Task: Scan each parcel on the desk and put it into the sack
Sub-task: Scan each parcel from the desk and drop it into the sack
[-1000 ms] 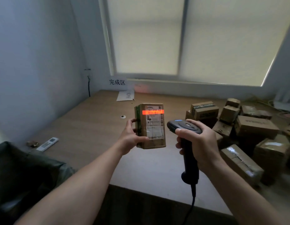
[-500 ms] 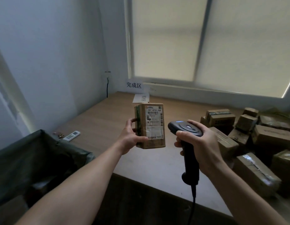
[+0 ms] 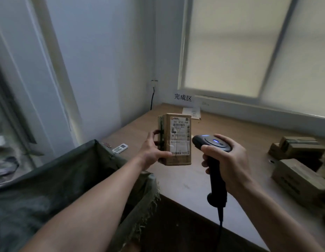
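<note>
My left hand (image 3: 152,150) grips a brown cardboard parcel (image 3: 177,140) upright above the desk, its white shipping label facing me. Just right of it, my right hand (image 3: 228,163) grips a black handheld barcode scanner (image 3: 213,171) by the handle; a blue light glows on its head and its cable hangs down. The dark green sack (image 3: 54,180) stands open at the lower left, beside the desk's left end, under my left forearm. More cardboard parcels (image 3: 299,168) lie on the desk at the right.
The wooden desk (image 3: 185,180) runs along a window with a blind. A white remote (image 3: 120,148) lies near the sack's rim. A paper sheet (image 3: 191,112) and a wall sign (image 3: 183,97) sit at the back corner. A black cord (image 3: 152,99) hangs on the wall.
The red scan line on the parcel's label has gone out. My view has swung left, bringing the sack into view; both hands keep their hold on parcel and scanner.
</note>
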{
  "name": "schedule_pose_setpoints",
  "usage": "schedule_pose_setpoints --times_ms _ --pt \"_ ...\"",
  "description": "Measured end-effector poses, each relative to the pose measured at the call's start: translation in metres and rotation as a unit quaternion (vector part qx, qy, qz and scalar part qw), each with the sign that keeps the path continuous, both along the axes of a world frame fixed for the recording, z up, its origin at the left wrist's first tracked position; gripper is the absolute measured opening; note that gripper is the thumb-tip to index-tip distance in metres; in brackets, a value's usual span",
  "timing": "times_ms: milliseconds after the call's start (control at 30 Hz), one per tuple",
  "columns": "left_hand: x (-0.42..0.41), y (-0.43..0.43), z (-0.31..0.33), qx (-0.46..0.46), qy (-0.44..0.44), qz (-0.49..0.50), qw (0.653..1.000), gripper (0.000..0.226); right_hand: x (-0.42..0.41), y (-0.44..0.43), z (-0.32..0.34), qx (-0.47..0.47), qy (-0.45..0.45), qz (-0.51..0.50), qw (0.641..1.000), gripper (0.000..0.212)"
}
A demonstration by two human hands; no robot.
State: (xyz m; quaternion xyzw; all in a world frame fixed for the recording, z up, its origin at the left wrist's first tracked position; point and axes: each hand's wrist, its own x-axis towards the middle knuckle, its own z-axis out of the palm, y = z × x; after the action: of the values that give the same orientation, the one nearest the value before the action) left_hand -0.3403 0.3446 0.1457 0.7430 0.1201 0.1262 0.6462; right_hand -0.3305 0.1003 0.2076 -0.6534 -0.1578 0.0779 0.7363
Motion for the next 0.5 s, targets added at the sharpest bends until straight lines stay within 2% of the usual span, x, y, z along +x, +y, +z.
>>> schedule_pose_setpoints --times_ms 233,400,500 --pt "-0.028 0.072 -0.007 0.023 -0.001 0.046 0.999 0.083 -0.018 0.068 -0.002 -0.007 -0.011 0.043 0.999 0.081" --pt "-0.060 0.118 -0.029 0.008 0.009 0.108 0.994 0.084 -0.028 0.107 -0.011 -0.018 -0.001 0.077 0.997 0.073" --pt "-0.086 0.139 -0.043 0.033 0.030 0.149 0.988 0.086 -0.033 0.129 -0.019 -0.027 0.009 0.104 0.994 0.069"
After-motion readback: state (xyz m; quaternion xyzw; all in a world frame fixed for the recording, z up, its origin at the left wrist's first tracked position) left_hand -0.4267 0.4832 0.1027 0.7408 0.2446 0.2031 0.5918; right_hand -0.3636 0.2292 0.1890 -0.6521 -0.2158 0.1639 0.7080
